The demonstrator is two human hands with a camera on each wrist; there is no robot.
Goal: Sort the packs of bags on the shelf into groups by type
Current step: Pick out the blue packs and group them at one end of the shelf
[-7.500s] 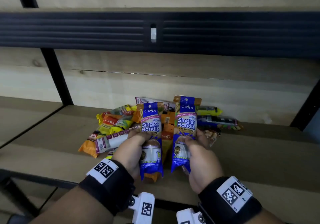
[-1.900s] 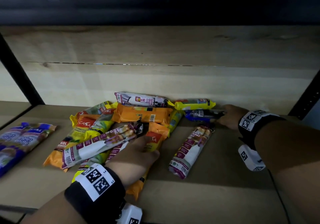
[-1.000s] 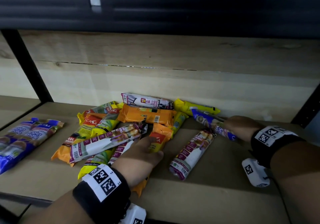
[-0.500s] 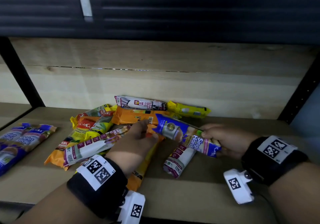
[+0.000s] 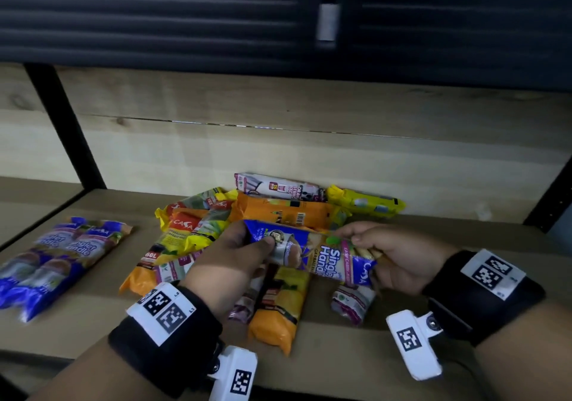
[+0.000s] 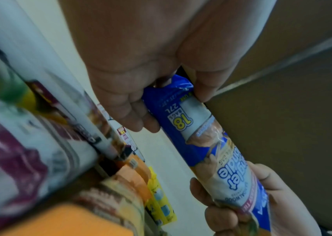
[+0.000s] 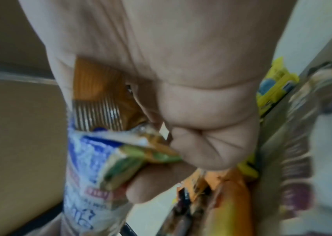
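Note:
A blue Singlet Handle pack (image 5: 312, 253) hangs sideways above the pile, held at both ends. My left hand (image 5: 238, 255) pinches its dark blue end (image 6: 173, 102); my right hand (image 5: 393, 258) grips the orange-edged end (image 7: 104, 143). Below lies the mixed pile: orange packs (image 5: 278, 310), yellow-green Casa packs (image 5: 192, 227), white-and-maroon drawstring packs (image 5: 278, 185) and a yellow pack (image 5: 365, 204). Two blue Singlet Handle packs (image 5: 58, 258) lie side by side at the shelf's left.
The wooden shelf (image 5: 433, 357) has bare board at the right and along the front edge. Black uprights (image 5: 62, 121) stand at the left and far right (image 5: 554, 196). A dark slatted panel (image 5: 185, 13) hangs overhead, with a pale wooden back wall (image 5: 340, 152) behind.
My right hand pulled the blue pack from the back right of the pile toward the middle. My left hand left the pile and took hold of the pack's other end.

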